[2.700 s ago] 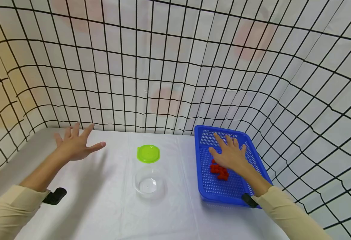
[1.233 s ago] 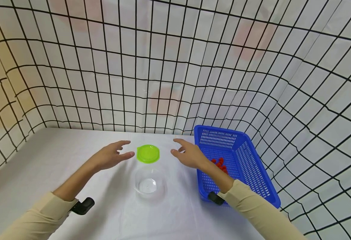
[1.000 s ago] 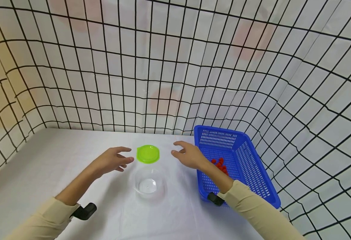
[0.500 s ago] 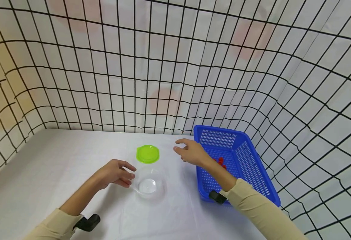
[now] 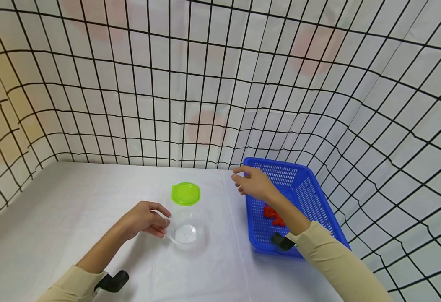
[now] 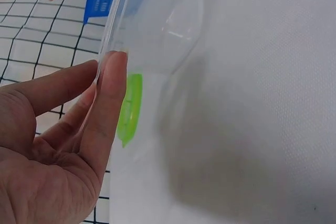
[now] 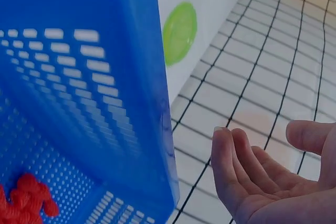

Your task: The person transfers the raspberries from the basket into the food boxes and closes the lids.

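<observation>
A clear round bowl (image 5: 185,235) stands on the white table, and my left hand (image 5: 145,220) pinches the left side of its rim. In the left wrist view, thumb and fingers (image 6: 110,77) lie on either side of the bowl's clear wall (image 6: 157,24). My right hand (image 5: 256,182) hovers at the left edge of the blue basket (image 5: 251,235), its fingers loosely bent and nothing between them. Inside that basket lies a cluster of small red pieces (image 5: 270,213), ridged in the right wrist view and partly hidden by the forearm in the head view.
A bright green lid (image 5: 185,193) with a small tab lies flat behind the bowl. Black wire grid (image 5: 205,100) over white sheeting stands around the back and sides of the table (image 5: 73,188).
Both hands came in from the sides. The left then moved down to the bowl and took hold of its rim. The right has since shifted back rightward over the basket's edge.
</observation>
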{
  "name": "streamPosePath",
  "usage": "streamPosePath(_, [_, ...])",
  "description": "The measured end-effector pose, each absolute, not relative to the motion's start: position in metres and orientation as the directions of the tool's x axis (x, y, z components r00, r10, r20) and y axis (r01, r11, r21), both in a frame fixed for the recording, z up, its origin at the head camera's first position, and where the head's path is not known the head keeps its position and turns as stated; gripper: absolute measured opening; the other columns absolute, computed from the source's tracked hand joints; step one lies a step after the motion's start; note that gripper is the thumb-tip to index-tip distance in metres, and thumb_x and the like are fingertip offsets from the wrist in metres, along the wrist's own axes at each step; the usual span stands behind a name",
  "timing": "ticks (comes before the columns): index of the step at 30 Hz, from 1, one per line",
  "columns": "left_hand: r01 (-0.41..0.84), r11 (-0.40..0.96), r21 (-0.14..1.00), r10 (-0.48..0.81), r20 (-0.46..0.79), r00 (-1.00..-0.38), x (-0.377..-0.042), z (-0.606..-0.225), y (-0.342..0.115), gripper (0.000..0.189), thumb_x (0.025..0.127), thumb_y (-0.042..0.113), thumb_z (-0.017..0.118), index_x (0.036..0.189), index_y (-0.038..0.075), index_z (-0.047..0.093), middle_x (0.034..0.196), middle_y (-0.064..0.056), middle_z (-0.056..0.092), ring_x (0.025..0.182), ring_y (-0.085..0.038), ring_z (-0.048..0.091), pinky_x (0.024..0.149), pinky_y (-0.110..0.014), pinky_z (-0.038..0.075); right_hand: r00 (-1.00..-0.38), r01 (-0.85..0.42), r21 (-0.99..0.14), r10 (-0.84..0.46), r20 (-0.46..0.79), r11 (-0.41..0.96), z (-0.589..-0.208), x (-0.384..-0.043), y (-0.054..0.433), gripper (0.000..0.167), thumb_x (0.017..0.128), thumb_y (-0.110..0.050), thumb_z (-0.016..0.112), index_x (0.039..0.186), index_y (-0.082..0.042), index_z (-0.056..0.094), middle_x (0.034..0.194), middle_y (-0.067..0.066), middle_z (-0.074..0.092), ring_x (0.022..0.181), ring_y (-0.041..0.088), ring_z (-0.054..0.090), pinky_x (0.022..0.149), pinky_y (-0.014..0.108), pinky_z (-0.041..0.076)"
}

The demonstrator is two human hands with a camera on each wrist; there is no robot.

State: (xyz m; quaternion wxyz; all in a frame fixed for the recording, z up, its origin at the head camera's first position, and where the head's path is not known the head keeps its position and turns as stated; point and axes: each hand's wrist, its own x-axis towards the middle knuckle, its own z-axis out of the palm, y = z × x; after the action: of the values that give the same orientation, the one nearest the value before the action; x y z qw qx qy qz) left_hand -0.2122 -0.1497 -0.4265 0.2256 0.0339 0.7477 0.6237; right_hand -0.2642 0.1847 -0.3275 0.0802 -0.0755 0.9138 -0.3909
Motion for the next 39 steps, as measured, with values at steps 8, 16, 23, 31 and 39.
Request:
streamPosePath(8, [-0.237, 0.203, 0.95, 0.344, -0.296, -0.891, -0.216, -0.428, -0.151, 0.038, 0.089, 0.004, 0.071, 0.12, -0.015, 0.059, 0.079, -0.014, 0.073, 0.063, -0.019, 0.071, 0.069, -0.037, 0.065, -0.983, -0.048, -0.744, -0.165, -0.085, 0.666, -0.321, -0.274, 0.221, 0.043, 0.103, -0.034, 0.058, 0.136, -0.005, 0.06, 0.116, 0.022, 0.069, 0.099, 0.028, 0.071, 0.087, 0.037, 0.063])
streamPosePath(16, [-0.245, 0.222, 0.944, 0.306, -0.306, -0.902, -0.22, -0.426, -0.149, 0.036, 0.09, 0.005, 0.072, 0.119, -0.013, 0.064, 0.083, -0.012, 0.071, 0.065, -0.019, 0.071, 0.069, -0.034, 0.065, -0.987, -0.011, -0.732, -0.125, -0.102, 0.682, -0.319, -0.277, 0.258, 0.047, 0.103, -0.032, 0.058, 0.137, 0.001, 0.057, 0.122, 0.025, 0.066, 0.106, 0.033, 0.07, 0.09, 0.039, 0.062])
streamPosePath(23, [-0.258, 0.219, 0.941, 0.272, -0.313, -0.91, -0.222, -0.426, -0.145, 0.034, 0.089, 0.003, 0.071, 0.118, -0.014, 0.065, 0.087, -0.012, 0.07, 0.066, -0.017, 0.07, 0.069, -0.032, 0.065, -0.989, 0.045, -0.705, -0.069, -0.132, 0.708, -0.321, -0.278, 0.284, 0.047, 0.102, -0.03, 0.059, 0.134, 0.004, 0.058, 0.124, 0.028, 0.065, 0.109, 0.037, 0.069, 0.093, 0.042, 0.061])
streamPosePath(31, [-0.263, 0.181, 0.948, 0.281, -0.306, -0.91, -0.223, -0.429, -0.144, 0.036, 0.09, 0.003, 0.07, 0.12, -0.015, 0.063, 0.088, -0.013, 0.071, 0.067, -0.018, 0.071, 0.069, -0.032, 0.065, -0.98, 0.097, -0.713, -0.059, -0.19, 0.694, -0.335, -0.284, 0.308, 0.043, 0.102, -0.024, 0.061, 0.13, 0.008, 0.059, 0.125, 0.028, 0.064, 0.111, 0.038, 0.067, 0.097, 0.046, 0.059])
streamPosePath(39, [-0.266, 0.12, 0.956, 0.299, -0.291, -0.909, -0.222, -0.436, -0.144, 0.036, 0.091, 0.003, 0.068, 0.12, -0.016, 0.06, 0.087, -0.012, 0.069, 0.071, -0.017, 0.07, 0.07, -0.032, 0.065, -0.948, 0.226, -0.722, -0.023, -0.317, 0.654, -0.349, -0.293, 0.326, 0.041, 0.101, -0.02, 0.061, 0.127, 0.011, 0.06, 0.118, 0.026, 0.065, 0.096, 0.027, 0.071, 0.088, 0.037, 0.063])
